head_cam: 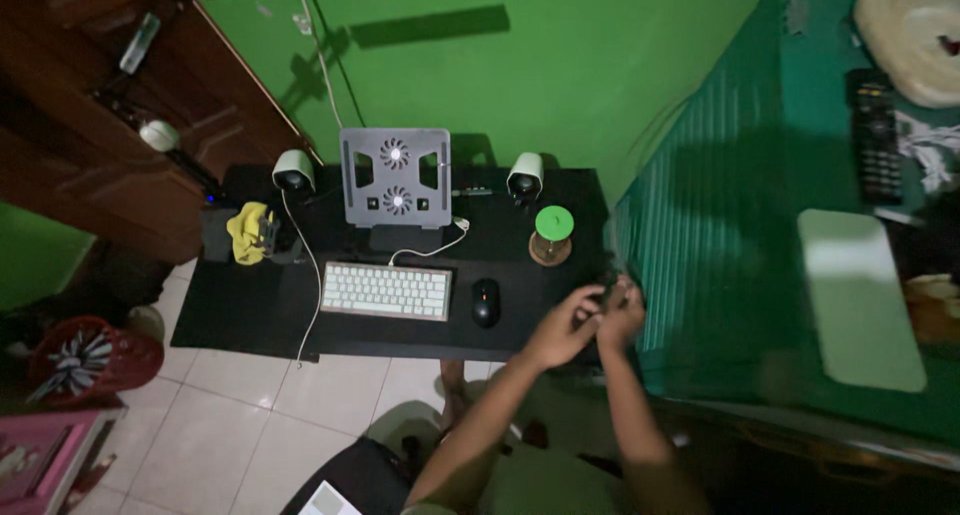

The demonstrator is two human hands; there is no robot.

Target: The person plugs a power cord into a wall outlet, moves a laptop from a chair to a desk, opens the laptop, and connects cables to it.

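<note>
A: Colours on the surface (250, 315)?
B: Black top. Keyboard (386, 291) has white keys in a pale frame. Mouse (485, 302) black. Laptop stand (396, 177) grey, two round fan grilles with a spoked pattern.
A: The two small speakers?
B: Left speaker (294, 171) and right speaker (525, 176): pale shells, black faces. Cable (312, 265) white.
A: Anything bright?
B: Yellow cloth (248, 232) at the left. Cup (552, 233) with a green lid on a brown coaster.
A: Surroundings?
B: Wall (560, 85) solid green. Floor (240, 425) white tile, grid pattern. Cabinet (110, 105) dark reddish-brown wood. Bed cover (740, 225) teal-green, ribbed stripes. Basket (95, 360) red.
</note>
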